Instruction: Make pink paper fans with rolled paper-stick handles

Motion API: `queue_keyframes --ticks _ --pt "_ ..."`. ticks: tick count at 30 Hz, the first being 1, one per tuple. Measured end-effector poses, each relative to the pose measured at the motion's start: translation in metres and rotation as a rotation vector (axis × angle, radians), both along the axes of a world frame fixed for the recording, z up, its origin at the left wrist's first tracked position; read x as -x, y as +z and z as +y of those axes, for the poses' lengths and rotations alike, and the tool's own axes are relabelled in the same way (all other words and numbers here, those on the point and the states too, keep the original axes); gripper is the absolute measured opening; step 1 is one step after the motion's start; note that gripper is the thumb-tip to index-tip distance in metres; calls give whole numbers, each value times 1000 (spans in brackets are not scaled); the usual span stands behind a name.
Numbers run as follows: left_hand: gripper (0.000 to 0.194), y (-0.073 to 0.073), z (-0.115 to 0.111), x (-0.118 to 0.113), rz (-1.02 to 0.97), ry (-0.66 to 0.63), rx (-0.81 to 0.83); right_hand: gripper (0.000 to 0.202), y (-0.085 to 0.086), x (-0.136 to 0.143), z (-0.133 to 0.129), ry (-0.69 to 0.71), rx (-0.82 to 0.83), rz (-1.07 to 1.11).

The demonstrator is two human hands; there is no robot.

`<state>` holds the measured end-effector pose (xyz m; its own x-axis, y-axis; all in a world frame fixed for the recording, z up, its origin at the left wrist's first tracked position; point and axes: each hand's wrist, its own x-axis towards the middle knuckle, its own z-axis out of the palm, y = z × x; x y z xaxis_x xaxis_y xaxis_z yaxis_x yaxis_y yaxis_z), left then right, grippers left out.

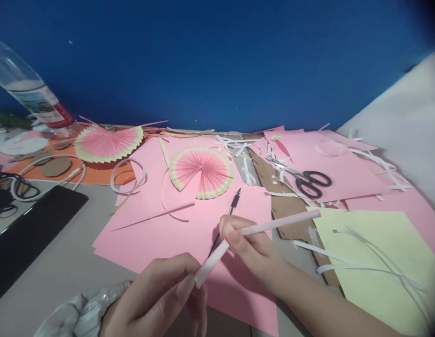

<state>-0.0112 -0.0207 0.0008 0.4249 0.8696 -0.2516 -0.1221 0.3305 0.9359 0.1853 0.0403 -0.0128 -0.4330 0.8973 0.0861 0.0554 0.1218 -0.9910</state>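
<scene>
A narrow folded strip of pale pink paper [283,222] is bent at an angle between my hands. My left hand [161,292] pinches its lower end between thumb and fingers. At the bend, my right hand [250,241] grips the strip, its far part sticking out to the right. Under my right hand a pen [234,201] lies on pink sheets [143,243], partly hidden. Just beyond sits a round pleated fan [213,175], pink with a yellow-green rim and a gap at its lower left. A second pleated fan [108,142] lies farther left.
Black scissors [310,182] rest on pink paper at the right, near white paper scraps [248,171]. A yellow-green sheet [379,234] bears loose strips. At the left are a plastic bottle [38,100], a white cable [13,189] and a black phone-like slab [38,234]. A blue wall stands behind.
</scene>
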Motion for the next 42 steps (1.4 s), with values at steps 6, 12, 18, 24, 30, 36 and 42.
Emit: queue_keyframes --ticks 6,12,18,24,30,36,42 --pt "26 3 0 0 -12 50 -18 40 -3 -1 -1 1 -19 -7" --pt "35 10 18 -1 222 -197 -149 39 0 -1 -1 -8 -10 -20" --pt "34 10 22 -2 315 -184 -218 40 1 -1 -1 -52 -9 -39" --pt "33 8 23 -2 314 -153 -188 40 -1 -1 -1 -73 -30 -53" --pt "38 6 23 3 171 -88 -92 41 0 -1 1 -100 -16 -34" --pt "36 8 24 2 225 -123 -185 39 3 0 2 -82 17 12" --pt "37 9 21 3 160 -119 -160 36 6 2 3 -97 39 31"
